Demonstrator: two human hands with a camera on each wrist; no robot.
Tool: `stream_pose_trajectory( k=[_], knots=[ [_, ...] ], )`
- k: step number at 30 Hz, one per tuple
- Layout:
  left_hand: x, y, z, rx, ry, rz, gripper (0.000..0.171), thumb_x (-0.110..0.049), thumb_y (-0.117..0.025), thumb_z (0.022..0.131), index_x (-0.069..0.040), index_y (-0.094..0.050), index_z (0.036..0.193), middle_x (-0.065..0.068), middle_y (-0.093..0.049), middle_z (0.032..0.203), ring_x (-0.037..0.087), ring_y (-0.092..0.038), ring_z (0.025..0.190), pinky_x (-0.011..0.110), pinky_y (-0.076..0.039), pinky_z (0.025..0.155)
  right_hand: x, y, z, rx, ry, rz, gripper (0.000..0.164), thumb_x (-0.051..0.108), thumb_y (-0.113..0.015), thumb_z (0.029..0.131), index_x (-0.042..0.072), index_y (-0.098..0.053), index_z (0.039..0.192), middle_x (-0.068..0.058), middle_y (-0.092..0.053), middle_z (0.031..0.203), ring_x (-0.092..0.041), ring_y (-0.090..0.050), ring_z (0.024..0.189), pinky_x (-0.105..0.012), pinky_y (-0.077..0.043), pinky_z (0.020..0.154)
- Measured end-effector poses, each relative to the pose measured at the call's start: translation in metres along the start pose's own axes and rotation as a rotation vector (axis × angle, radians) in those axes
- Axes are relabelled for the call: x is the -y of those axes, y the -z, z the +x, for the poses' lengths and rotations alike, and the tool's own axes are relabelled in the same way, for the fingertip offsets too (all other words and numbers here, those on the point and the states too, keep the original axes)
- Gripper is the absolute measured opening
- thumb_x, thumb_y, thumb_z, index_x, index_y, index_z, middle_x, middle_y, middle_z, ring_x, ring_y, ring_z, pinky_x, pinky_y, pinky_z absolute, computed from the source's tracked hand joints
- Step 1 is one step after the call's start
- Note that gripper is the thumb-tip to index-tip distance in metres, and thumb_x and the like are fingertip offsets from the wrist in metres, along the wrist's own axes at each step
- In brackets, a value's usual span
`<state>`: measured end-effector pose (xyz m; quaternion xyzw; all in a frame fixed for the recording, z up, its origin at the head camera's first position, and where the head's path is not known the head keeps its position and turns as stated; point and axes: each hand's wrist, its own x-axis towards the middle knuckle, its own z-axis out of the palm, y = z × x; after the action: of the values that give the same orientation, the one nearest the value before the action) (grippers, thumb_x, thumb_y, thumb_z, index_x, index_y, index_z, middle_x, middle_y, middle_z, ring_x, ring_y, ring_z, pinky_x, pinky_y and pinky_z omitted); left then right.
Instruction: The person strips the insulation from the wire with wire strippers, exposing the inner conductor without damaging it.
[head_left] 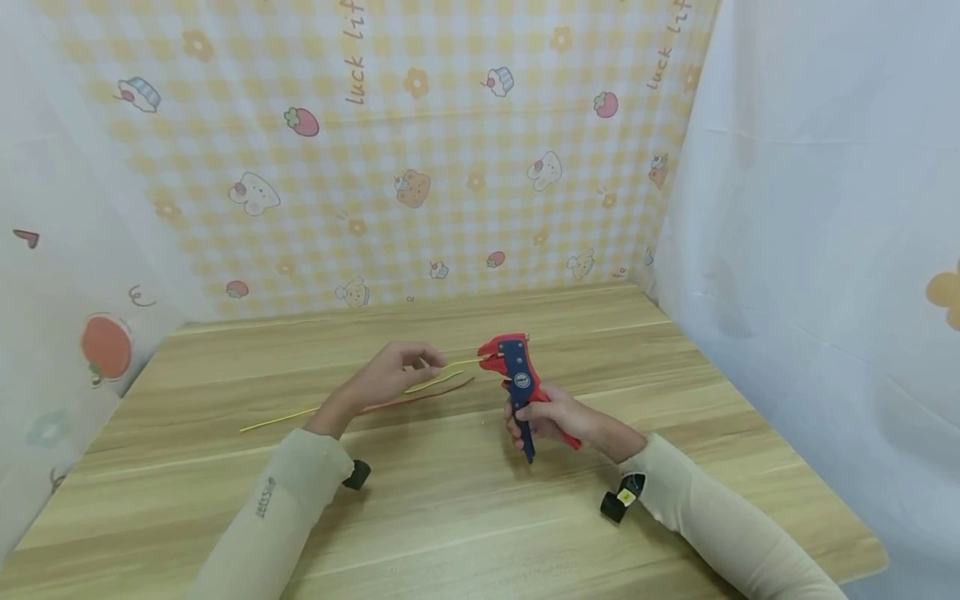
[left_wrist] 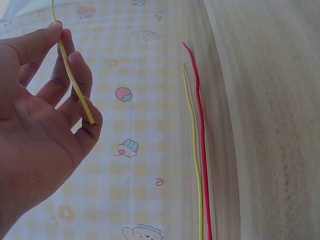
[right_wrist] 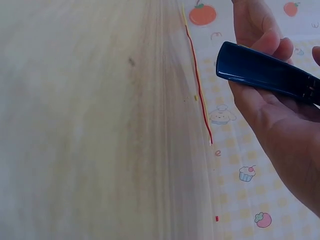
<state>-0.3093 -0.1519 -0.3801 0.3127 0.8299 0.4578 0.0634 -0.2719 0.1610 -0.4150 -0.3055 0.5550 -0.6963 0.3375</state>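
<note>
My left hand (head_left: pixel 393 373) pinches a thin yellow wire (head_left: pixel 461 362) between thumb and index finger; in the left wrist view part of this wire (left_wrist: pixel 74 85) runs down across the curled fingers. A red and dark blue wire stripper (head_left: pixel 516 360) stands nearly upright in my right hand (head_left: pixel 557 412), its fingers wrapped around the handles. The held wire's far end meets the stripper's red jaws. From the right wrist, the blue handle (right_wrist: pixel 265 70) shows across the palm. Below the left hand, another yellow wire (head_left: pixel 277 417) and a red wire (head_left: pixel 420 397) lie side by side on the table.
The wood-grain table (head_left: pixel 450 517) backs onto a yellow checked cloth (head_left: pixel 450 150), with a white curtain (head_left: pixel 795 217) at the right. Small yellow (right_wrist: pixel 195 98) and red scraps (right_wrist: pixel 217 218) lie on the table in the right wrist view.
</note>
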Motion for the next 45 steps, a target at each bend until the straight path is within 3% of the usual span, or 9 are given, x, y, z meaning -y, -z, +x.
stream_pose_trajectory(
  k=[13,30,38,45],
  knots=[
    [0.0011,-0.0003,0.0005,-0.010,0.013,0.007,0.018,-0.015,-0.062,0.099,-0.006,-0.070,0.113,0.015,-0.066,0.117,0.024,-0.062,0.098,0.040,-0.052,0.083,0.0005,-0.0001,0.0006,0.020,0.019,0.017,0.021,0.000,-0.044,0.094,-0.008,-0.043,0.113,-0.008,-0.061,0.094,-0.019,-0.063,0.081,-0.036,-0.055,0.081],
    [-0.0010,-0.0027,-0.0008,-0.007,0.034,-0.010,0.018,-0.016,-0.063,0.098,-0.008,-0.071,0.112,0.013,-0.066,0.119,0.024,-0.062,0.099,0.042,-0.051,0.086,0.0009,0.0004,-0.0017,0.030,0.005,0.022,0.019,0.002,-0.044,0.095,-0.005,-0.043,0.113,-0.007,-0.061,0.094,-0.018,-0.063,0.081,-0.036,-0.055,0.081],
    [-0.0048,-0.0009,0.0014,-0.043,0.031,0.043,0.018,-0.017,-0.062,0.099,-0.008,-0.072,0.111,0.015,-0.066,0.119,0.023,-0.063,0.095,0.038,-0.053,0.079,0.0005,-0.0004,-0.0016,0.030,-0.005,0.021,0.021,0.003,-0.045,0.095,-0.006,-0.042,0.113,-0.007,-0.061,0.094,-0.019,-0.063,0.082,-0.035,-0.055,0.081],
    [-0.0025,-0.0007,0.0028,-0.056,0.033,0.059,0.017,-0.015,-0.062,0.098,-0.007,-0.072,0.111,0.010,-0.068,0.116,0.022,-0.063,0.092,0.038,-0.054,0.078,0.0008,-0.0004,-0.0021,0.023,-0.001,0.023,0.018,0.004,-0.045,0.095,-0.004,-0.046,0.111,-0.008,-0.061,0.094,-0.019,-0.063,0.081,-0.035,-0.055,0.081]
  ],
)
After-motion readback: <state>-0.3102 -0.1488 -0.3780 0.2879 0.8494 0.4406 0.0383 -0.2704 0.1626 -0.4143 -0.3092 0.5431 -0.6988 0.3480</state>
